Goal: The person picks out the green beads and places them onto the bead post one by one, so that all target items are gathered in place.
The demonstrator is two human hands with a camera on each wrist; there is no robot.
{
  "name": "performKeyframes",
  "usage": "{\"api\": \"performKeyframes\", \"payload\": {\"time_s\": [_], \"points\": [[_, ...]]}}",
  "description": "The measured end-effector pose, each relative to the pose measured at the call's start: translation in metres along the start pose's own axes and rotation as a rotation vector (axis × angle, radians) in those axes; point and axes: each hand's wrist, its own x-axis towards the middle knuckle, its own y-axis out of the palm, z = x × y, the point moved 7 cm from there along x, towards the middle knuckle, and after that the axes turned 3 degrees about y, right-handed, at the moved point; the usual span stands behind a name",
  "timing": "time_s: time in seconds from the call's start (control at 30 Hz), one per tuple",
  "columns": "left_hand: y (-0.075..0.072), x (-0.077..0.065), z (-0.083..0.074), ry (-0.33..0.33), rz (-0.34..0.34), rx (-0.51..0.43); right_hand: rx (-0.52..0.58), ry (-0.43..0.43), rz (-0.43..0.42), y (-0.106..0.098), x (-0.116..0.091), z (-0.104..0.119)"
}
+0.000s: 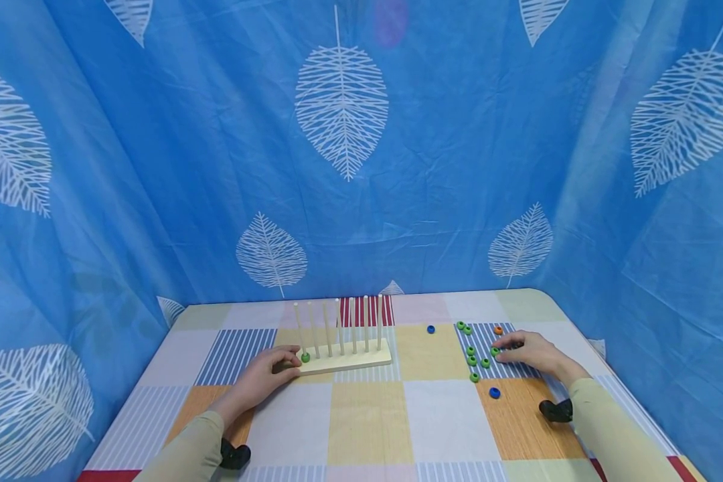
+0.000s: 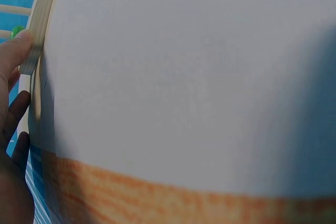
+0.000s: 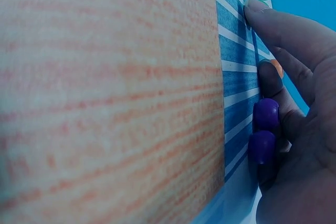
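My left hand [image 1: 266, 376] grips the left end of a pale wooden peg rack [image 1: 361, 356], with the thumb along its front edge. A row of several upright rods stands on the rack. A green bead [image 1: 305, 357] sits at the foot of the leftmost rod, beside my fingers. My right hand [image 1: 533, 352] reaches low over the cloth at the right, thumb and fingers apart. Its fingertips are right at a green bead [image 1: 495, 351]. In the right wrist view, two purple beads [image 3: 266, 113] lie by the lower fingers; the head view hides them under the hand.
Several loose green beads [image 1: 471, 351] lie left of the right hand. An orange bead [image 1: 498, 330] is just behind it. One blue bead [image 1: 430, 329] lies farther back, another blue bead [image 1: 495, 393] nearer. A patchwork cloth [image 1: 367, 422] covers the table; blue curtains [image 1: 434, 167] surround it.
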Motion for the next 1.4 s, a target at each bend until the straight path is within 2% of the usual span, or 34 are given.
{"api": "performKeyframes", "payload": {"time_s": [1.03, 1.4], "points": [[0.001, 0.001, 0.0, -0.003, -0.003, 0.005, -0.019, 0.016, -0.013, -0.001, 0.003, -0.002], [0.001, 0.001, -0.002, -0.009, -0.009, 0.023, 0.022, -0.046, 0.021, -0.009, -0.002, 0.012]]}}
